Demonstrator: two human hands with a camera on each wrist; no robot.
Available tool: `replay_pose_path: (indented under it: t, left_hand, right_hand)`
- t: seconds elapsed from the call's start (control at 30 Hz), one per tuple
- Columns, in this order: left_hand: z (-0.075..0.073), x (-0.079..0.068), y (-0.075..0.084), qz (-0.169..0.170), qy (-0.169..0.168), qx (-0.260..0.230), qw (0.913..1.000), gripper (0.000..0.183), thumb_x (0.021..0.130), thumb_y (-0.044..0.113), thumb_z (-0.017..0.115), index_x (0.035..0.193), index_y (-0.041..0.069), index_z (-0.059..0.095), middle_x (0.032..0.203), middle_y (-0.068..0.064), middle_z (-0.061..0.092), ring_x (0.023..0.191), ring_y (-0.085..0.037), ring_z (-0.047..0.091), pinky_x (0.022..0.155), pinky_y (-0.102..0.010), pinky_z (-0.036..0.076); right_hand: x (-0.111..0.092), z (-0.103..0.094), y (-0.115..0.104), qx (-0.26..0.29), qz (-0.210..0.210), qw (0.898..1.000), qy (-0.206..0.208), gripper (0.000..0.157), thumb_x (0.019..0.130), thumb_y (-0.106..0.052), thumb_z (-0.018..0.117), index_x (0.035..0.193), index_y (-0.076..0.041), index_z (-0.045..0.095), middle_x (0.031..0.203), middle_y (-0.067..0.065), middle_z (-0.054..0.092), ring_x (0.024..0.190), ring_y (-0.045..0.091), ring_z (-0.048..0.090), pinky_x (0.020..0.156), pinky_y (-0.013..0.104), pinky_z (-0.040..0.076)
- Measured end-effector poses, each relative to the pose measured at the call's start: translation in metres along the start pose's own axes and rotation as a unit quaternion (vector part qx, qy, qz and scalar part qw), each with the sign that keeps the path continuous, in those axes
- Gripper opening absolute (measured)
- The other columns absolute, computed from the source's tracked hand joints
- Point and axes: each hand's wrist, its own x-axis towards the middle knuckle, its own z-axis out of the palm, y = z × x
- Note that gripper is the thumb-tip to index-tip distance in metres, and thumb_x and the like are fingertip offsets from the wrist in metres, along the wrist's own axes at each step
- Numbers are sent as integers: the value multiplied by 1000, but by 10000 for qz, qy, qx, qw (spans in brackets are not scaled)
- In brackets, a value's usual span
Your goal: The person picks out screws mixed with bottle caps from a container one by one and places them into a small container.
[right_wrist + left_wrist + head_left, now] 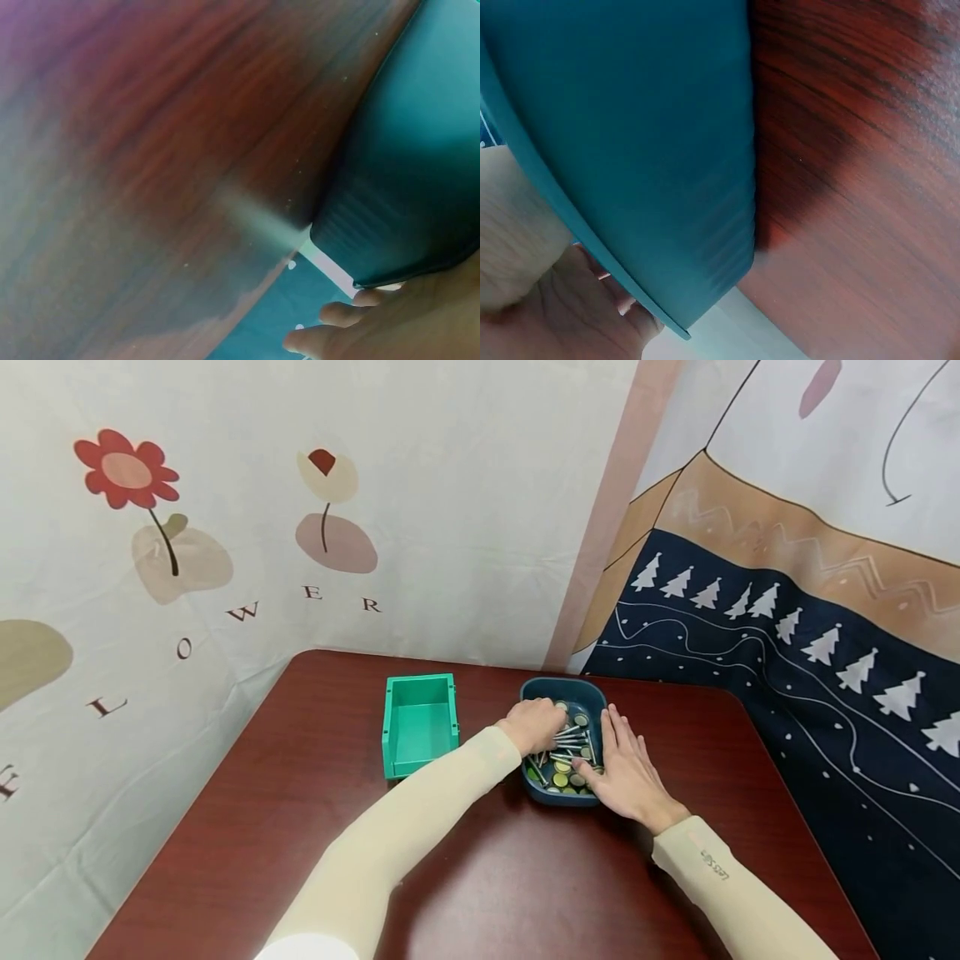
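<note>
A dark blue tub (531, 788) holds metal screws (572, 737) and several round yellowish and silvery discs (560, 779). My left hand (534, 724) reaches over the tub's left rim, fingers bent down among the screws. Its fingertips are hidden, so I cannot tell whether they grip any. On the opposite side my right hand (628, 768) lies along the rim, fingers straight and pointing away, thumb over the contents. In the left wrist view, the tub's outer wall (645, 150) hides part of the left hand (570, 315). Extended right fingers (341, 313) show by the tub in the right wrist view.
A green open-topped bin (420, 727) stands left of the tub on the reddish-brown table (480, 877). Behind the table hangs a pale cloth (465, 510) with printed flowers and letters. A dark blue printed cloth (720, 668) borders the right side.
</note>
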Motion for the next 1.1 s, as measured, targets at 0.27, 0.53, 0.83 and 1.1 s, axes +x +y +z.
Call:
replay_pose_path:
  t: [0.27, 0.53, 0.83, 1.1]
  left_hand:
    - [20, 19, -13, 25, 162, -737, 9971, 23, 106, 23, 89, 126, 15, 80, 121, 0, 81, 107, -14, 79, 92, -35, 69]
    - [-10, -15, 0, -110, 245, -1250, 9918, 25, 108, 17, 87, 132, 10, 84, 135, -6, 81, 122, -21, 78, 105, -34, 68]
    - [-9, -19, -3, -56, 323, -1583, 9869, 34, 110, 15, 83, 143, 8, 81, 143, -9, 80, 132, -24, 77, 108, -34, 67]
    - [-16, -24, -6, 69, 584, -1629, 9849, 24, 112, 16, 81, 135, 7, 78, 126, -10, 81, 115, -22, 81, 94, -28, 67]
  right_hand:
    - [1, -1, -2, -17, -2, 10000, -24, 104, 115, -58, 61, 185, 3, 13, 196, 25, 6, 179, 58, 14, 140, 85, 16]
    - [1, -5, 0, 55, -37, 9998, -210, 109, 114, -59, 64, 185, 2, 10, 197, 25, 3, 181, 57, 11, 141, 84, 14]
    - [-3, -10, 7, 209, -248, 9986, -422, 108, 112, -45, 73, 186, 0, 9, 197, 23, 4, 180, 56, 16, 139, 85, 15]
    - [-1, -8, 10, 319, -246, 9982, -452, 113, 113, -57, 69, 187, -4, 3, 198, 21, 0, 179, 57, 18, 140, 84, 16]
